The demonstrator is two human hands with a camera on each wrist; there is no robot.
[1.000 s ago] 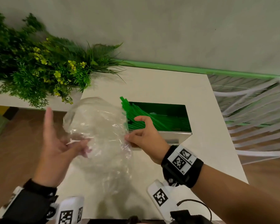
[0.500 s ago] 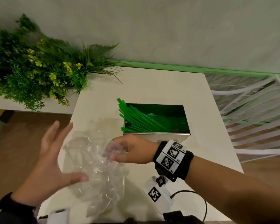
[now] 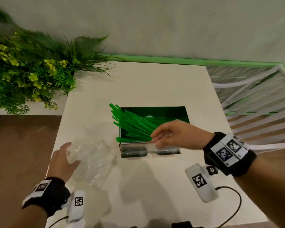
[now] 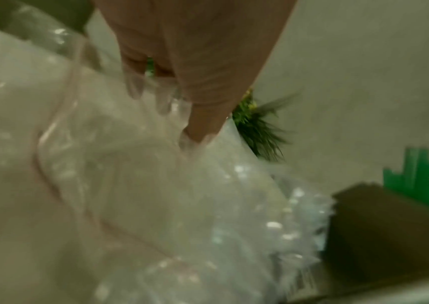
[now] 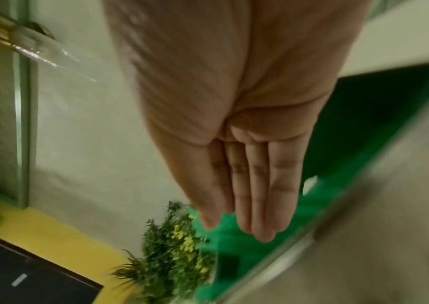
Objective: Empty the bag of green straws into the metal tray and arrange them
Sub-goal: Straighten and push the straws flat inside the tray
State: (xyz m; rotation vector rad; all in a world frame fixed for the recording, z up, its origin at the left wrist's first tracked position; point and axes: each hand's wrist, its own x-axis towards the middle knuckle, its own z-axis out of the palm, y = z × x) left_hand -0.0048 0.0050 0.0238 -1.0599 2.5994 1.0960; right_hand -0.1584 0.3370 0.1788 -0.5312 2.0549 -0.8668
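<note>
The metal tray [image 3: 150, 151] stands mid-table with green straws [image 3: 132, 124] piled in it, their ends slanting out over its left rim. The empty clear bag [image 3: 95, 159] lies crumpled on the table just left of the tray. My left hand [image 3: 64, 160] rests on the bag's left side, and in the left wrist view its straight fingers [image 4: 200, 115] press into the plastic [image 4: 156, 195]. My right hand [image 3: 161, 137] hovers over the tray's near rim, empty. Its straight fingers [image 5: 257, 195] point at the straws [image 5: 231, 240].
A leafy plant with yellow flowers [image 3: 31, 71] overhangs the white table [image 3: 155, 83] at the back left. A white wire rack [image 3: 253, 99] stands off the table's right side. A black cable [image 3: 234, 211] lies near the front edge. Wooden floor lies to the left.
My right hand let go of the bag and moved right to the straws in the tray. My left hand lowered the bag onto the table.
</note>
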